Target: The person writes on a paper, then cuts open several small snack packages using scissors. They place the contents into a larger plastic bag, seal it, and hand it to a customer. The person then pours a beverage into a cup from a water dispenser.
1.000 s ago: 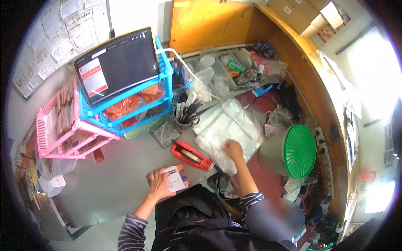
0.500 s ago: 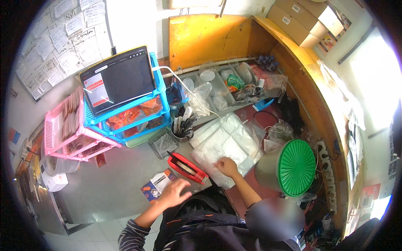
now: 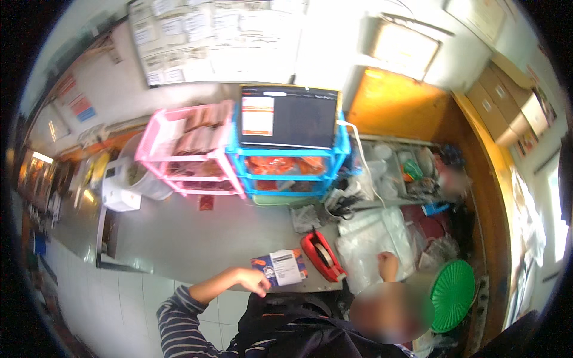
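My left hand (image 3: 253, 280) hangs at the table's front edge, beside an orange-and-blue printed card (image 3: 264, 262) with a white paper slip (image 3: 286, 267) on it. Its fingers are loosely bent and slightly blurred, and nothing shows in them. Over a stack of clear plastic bags (image 3: 361, 250) on the right, my right hand (image 3: 387, 264) is closed with the fingers curled in. Whether a bag is between those fingers is hidden. Between the card and the bags stands a red tape dispenser (image 3: 322, 256) with a roll in it.
A tablet (image 3: 289, 116) leans on a blue rack (image 3: 286, 152), next to a pink rack (image 3: 188, 158) of packets. A small wire basket (image 3: 305, 218) stands behind the tape dispenser. The green-lidded tub (image 3: 453, 295) is at right; a white box (image 3: 119, 188) at far left.
The view has swung left, so the table and racks appear further right. My left hand has dropped towards the table edge, its fingers closer together. My right hand remains over the plastic bags.
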`<action>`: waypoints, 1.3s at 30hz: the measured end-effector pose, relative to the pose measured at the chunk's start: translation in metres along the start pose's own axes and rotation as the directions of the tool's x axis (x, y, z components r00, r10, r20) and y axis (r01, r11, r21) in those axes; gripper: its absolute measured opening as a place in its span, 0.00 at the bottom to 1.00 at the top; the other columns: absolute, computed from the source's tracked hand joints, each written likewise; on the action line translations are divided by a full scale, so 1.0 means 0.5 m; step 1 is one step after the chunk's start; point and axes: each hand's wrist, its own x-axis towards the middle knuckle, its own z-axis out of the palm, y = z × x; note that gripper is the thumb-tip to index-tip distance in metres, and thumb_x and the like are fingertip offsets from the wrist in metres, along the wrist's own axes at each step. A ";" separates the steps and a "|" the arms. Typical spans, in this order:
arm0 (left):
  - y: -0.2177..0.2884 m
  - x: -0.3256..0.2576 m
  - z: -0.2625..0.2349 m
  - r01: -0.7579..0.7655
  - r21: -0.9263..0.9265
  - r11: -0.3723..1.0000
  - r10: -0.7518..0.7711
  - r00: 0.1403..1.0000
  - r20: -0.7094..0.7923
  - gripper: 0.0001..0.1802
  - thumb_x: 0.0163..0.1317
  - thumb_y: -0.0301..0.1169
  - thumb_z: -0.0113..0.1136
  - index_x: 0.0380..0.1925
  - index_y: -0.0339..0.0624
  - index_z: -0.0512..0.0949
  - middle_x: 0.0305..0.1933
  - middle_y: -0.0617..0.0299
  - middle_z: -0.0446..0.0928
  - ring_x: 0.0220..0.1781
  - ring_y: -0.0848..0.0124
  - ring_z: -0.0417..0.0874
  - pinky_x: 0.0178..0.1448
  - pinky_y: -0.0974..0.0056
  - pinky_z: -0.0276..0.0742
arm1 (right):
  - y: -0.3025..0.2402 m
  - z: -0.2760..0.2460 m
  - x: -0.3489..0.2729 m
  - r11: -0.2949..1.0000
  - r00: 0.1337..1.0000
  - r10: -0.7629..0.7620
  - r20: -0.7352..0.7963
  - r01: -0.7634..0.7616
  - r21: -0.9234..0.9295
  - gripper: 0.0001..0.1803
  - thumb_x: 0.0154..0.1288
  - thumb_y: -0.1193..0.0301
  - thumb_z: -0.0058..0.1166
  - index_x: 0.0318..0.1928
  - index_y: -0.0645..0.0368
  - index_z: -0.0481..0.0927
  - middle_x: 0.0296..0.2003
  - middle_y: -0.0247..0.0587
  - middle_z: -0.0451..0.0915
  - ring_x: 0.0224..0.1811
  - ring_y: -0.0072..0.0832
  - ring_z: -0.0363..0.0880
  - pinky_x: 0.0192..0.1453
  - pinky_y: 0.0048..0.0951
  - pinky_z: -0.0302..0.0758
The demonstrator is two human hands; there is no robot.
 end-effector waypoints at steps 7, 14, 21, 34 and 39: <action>0.235 -0.033 -0.132 -0.512 0.312 0.800 0.532 0.365 -0.764 0.55 0.42 0.47 0.71 0.66 0.39 0.51 0.70 0.53 0.51 0.72 0.58 0.51 0.73 0.49 0.41 | -0.469 -0.168 -0.084 0.892 0.853 -0.449 0.268 0.413 0.182 0.01 0.54 0.77 0.49 0.29 0.60 0.72 0.20 0.55 0.74 0.24 0.48 0.78 0.26 0.43 0.72; 0.111 -0.075 -0.135 -0.677 -0.267 0.685 0.704 0.710 0.005 0.38 0.46 0.44 0.68 0.57 0.44 0.67 0.49 0.60 0.72 0.48 0.64 0.69 0.52 0.55 0.62 | -0.511 -0.170 -0.035 0.624 0.925 -0.330 0.189 0.063 0.779 0.12 0.67 0.71 0.37 0.30 0.60 0.72 0.29 0.34 0.75 0.28 0.25 0.71 0.35 0.26 0.66; 0.022 0.036 -0.013 -0.530 -0.521 -0.669 0.108 0.624 -0.774 0.27 0.58 0.44 0.48 0.54 0.42 0.70 0.55 0.55 0.70 0.49 0.61 0.73 0.58 0.56 0.62 | -0.476 -0.044 -0.076 0.115 0.943 0.171 0.287 -0.308 0.944 0.11 0.67 0.68 0.37 0.35 0.59 0.72 0.33 0.36 0.76 0.28 0.25 0.71 0.35 0.26 0.67; 0.033 -0.030 0.031 -0.628 -0.425 -0.652 0.103 0.482 -0.870 0.30 0.61 0.48 0.55 0.57 0.41 0.66 0.54 0.63 0.69 0.50 0.68 0.72 0.53 0.63 0.68 | -0.310 0.057 -0.121 -0.361 0.781 0.345 0.521 -0.402 0.842 0.14 0.66 0.62 0.43 0.44 0.59 0.69 0.40 0.43 0.77 0.31 0.32 0.74 0.35 0.30 0.70; 0.076 0.014 0.044 -0.638 -0.589 -0.496 0.210 0.571 -0.794 0.40 0.56 0.53 0.59 0.63 0.43 0.60 0.65 0.62 0.61 0.49 0.74 0.70 0.49 0.67 0.71 | -0.271 0.069 -0.138 -0.425 0.750 0.366 0.551 -0.392 0.816 0.17 0.66 0.60 0.44 0.48 0.59 0.68 0.43 0.46 0.77 0.32 0.35 0.75 0.35 0.32 0.71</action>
